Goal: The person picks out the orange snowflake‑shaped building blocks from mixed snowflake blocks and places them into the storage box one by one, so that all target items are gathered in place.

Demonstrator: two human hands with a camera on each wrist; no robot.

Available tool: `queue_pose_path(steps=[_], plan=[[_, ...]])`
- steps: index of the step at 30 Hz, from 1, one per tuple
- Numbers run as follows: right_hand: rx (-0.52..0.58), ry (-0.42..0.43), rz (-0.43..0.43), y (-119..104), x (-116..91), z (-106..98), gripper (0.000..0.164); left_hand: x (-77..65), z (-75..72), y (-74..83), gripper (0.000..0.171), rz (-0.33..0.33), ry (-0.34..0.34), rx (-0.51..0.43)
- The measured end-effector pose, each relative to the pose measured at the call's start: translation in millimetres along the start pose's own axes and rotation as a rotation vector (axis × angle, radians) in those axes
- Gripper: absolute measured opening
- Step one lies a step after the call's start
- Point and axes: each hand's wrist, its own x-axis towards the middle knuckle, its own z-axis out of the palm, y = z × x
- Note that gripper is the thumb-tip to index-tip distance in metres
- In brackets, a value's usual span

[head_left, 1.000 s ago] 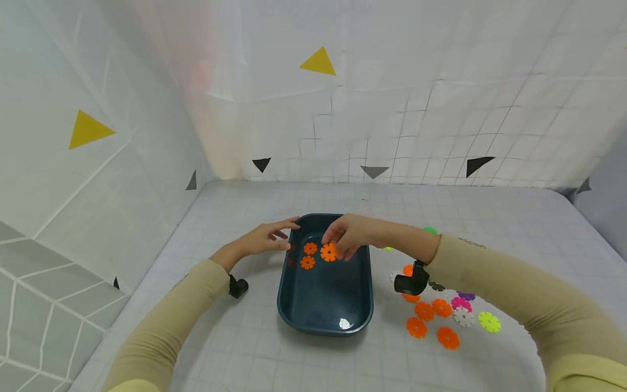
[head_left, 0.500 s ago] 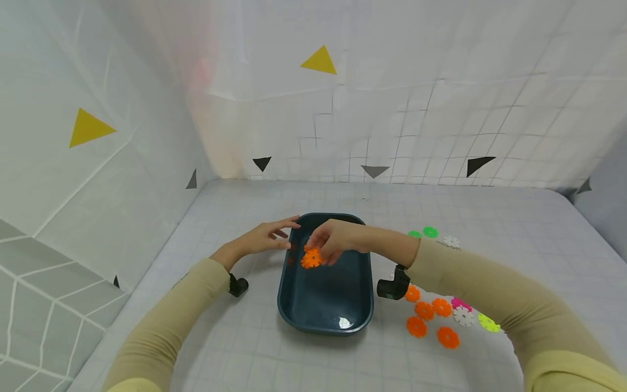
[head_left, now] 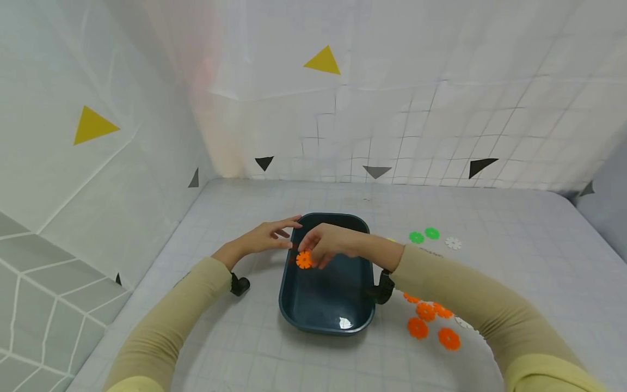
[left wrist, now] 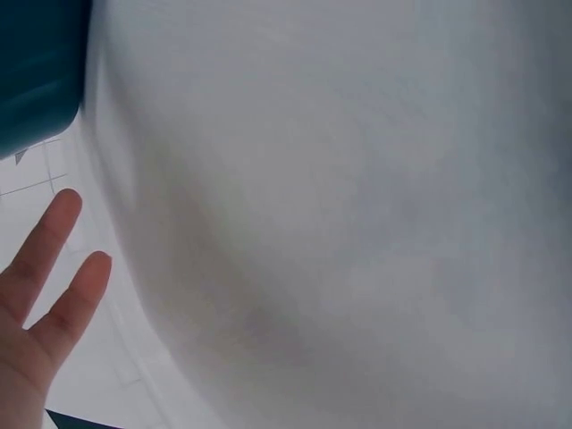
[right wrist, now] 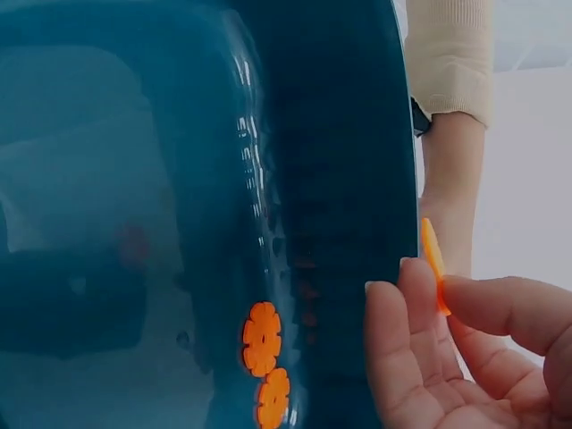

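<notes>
A dark teal tray (head_left: 333, 299) stands lengthwise on the table. Over its left part, my right hand (head_left: 329, 242) pinches an orange notched plastic disc (head_left: 303, 259) between thumb and fingers; the right wrist view shows this disc (right wrist: 433, 259) nearly edge-on. Two more orange discs (right wrist: 262, 340) lie flat on the tray floor in that view, while the hand and held disc cover them in the head view. Beside the tray's left rim, my left hand (head_left: 264, 237) has its fingers spread and grips nothing. Its fingertips are at the rim; whether they touch is unclear.
Right of the tray lie several orange discs (head_left: 418, 328), partly under the right forearm. Farther back are two green discs (head_left: 431, 233) and a white disc (head_left: 453, 243). White sheeting (head_left: 392, 109) encloses the table at the back and left.
My right hand has moved left across the tray with the orange disc, and its forearm has shifted left, uncovering the green and white discs. The left hand has stayed in place.
</notes>
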Motion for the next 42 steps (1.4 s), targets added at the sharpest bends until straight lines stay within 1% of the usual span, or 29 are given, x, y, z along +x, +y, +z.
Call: queue_pose_path(steps=[5,9,12,16,22,27,30,36,42], plan=[[-0.001,0.034,0.039,2,6,3,0.030,-0.5,0.0,3.1,0.054,-0.006,-0.017,-0.007],[0.003,0.064,0.082,2,10,6,0.028,-8.1,-3.8,24.3,0.053,-0.003,-0.023,-0.004],[0.004,0.074,0.115,3,13,7,0.027,-7.7,-3.9,22.1,0.053,0.004,-0.013,0.000],[-0.012,0.068,0.136,6,19,7,0.027,-1.4,-1.5,2.1,0.054,0.003,-0.001,0.006],[-0.034,0.058,0.167,8,28,9,0.029,-1.4,-1.7,2.3,0.055,0.006,-0.004,0.006],[-0.070,0.041,0.209,11,32,11,0.027,-1.7,-1.4,2.6,0.054,0.010,-0.005,0.003],[-0.094,0.033,0.217,13,34,13,0.026,-2.0,-0.9,1.9,0.054,0.014,-0.004,0.007],[-0.167,-0.006,0.246,16,37,17,0.026,-1.7,-0.4,2.4,0.052,0.009,-0.007,0.010],[-0.230,-0.009,0.291,17,41,20,0.024,-1.0,-0.7,0.3,0.051,0.021,-0.002,0.000]])
